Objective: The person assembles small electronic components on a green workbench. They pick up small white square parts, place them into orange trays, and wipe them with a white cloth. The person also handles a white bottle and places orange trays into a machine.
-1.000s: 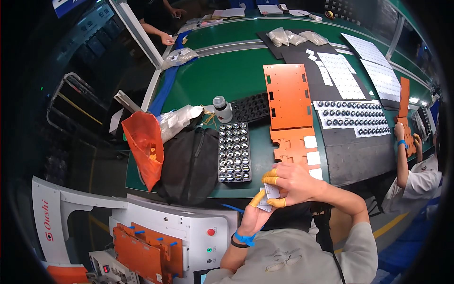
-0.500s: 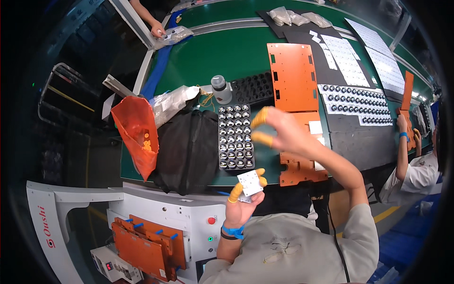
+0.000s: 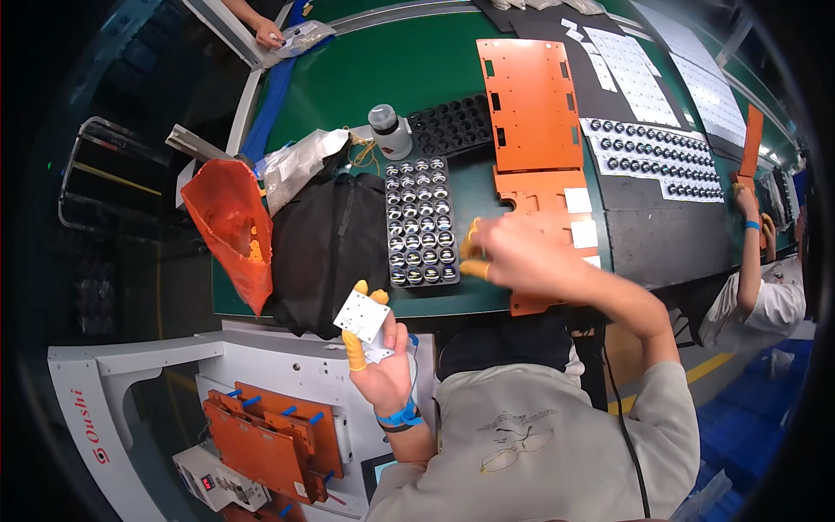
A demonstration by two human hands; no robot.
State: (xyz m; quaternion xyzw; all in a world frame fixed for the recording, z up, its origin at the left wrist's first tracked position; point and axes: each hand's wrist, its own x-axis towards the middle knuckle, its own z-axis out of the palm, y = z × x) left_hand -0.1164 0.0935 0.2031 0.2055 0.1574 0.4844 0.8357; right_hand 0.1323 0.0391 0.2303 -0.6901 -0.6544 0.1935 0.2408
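Observation:
My left hand [image 3: 388, 376], in yellow finger cots and with a blue wristband, grips a small stack of white square plates [image 3: 362, 317] dotted with holes, held in front of the table edge. My right hand [image 3: 509, 252], also in yellow finger cots, hovers between a dark tray [image 3: 421, 284] and an orange fixture [image 3: 531, 187]. Its thumb and forefinger are apart, with nothing visible between them, though motion blurs them a little. Round black parts [image 3: 424, 219] with shiny tops fill the tray in rows. White squares [image 3: 577, 200] lie on the fixture, partly hidden by my right forearm.
Left of the tray are a black bag [image 3: 326, 252] and an open orange bag [image 3: 228, 235]. Behind stand a bottle [image 3: 390, 132] and another black tray [image 3: 450, 124]. White sheets with black parts [image 3: 652, 159] lie right. A co-worker's arm [image 3: 746, 252] is far right; another person's hand [image 3: 269, 35] is far left.
My left hand has moved left with the white plates. My right hand has come down toward the near edge, its fingers closer together. The view has shifted, so the table sits higher.

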